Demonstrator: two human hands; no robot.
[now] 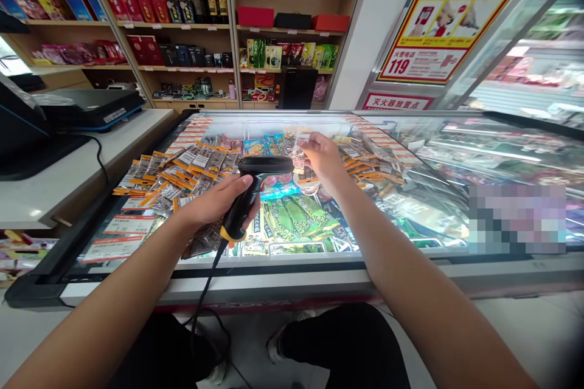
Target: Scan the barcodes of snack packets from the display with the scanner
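My left hand point(228, 197) is wrapped round the handle of a black and yellow barcode scanner point(267, 164), its head tilted over the freezer's glass top. A little farther off, my right hand point(320, 155) pinches a small clear snack packet point(301, 144) with an orange edge. To the left, a heap of similar packets point(201, 161) with orange edges and white labels lies on the glass. Another pile of packets point(369, 161) spreads to the right of my right hand. Under the glass, green ice-cream wrappers point(298, 216) show between my arms.
The chest freezer's front rim point(296, 279) runs across before my legs. A cable point(205, 292) hangs from the scanner towards the floor. A counter point(137, 134) with a scale point(91, 106) stands at left. Stocked shelves point(177, 24) line the back, beside a fire-safety poster point(438, 18).
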